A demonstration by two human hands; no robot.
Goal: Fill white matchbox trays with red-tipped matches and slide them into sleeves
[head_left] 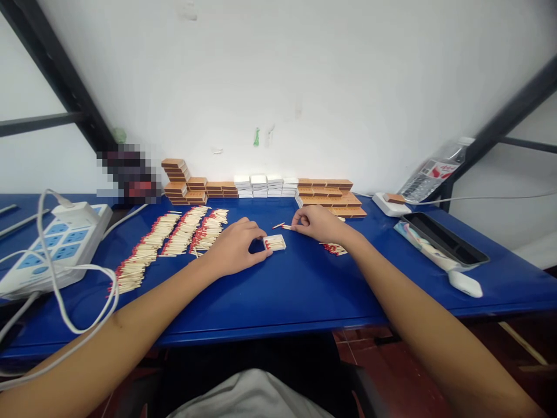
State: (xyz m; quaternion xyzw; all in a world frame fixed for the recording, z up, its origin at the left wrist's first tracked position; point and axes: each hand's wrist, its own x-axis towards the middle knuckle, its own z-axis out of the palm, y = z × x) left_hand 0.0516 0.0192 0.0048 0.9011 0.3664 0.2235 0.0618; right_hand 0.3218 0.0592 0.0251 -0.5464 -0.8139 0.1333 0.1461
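Observation:
My left hand [237,247] grips the left end of a small white matchbox tray [281,247] between thumb and finger. Several red-tipped matches [274,242] lie inside that tray, which rests on the blue table. Just right of it, my right hand [314,222] pinches a match [287,227] by its pale end. A dark-looking matchstick [278,225] lies on the table beside the pinched one. Partly covered by my right forearm is a small pile of matches [334,248]. To the left of my left hand spread long rows of loose matches [150,247].
Along the wall stand stacked brown matchboxes [328,194] and white tray stacks [259,186]. A power strip [56,244] with looping white cables sits at the left. On the right are a phone [444,238], a tube-shaped packet [422,247], a white adapter [389,204] and a plastic bottle [435,171].

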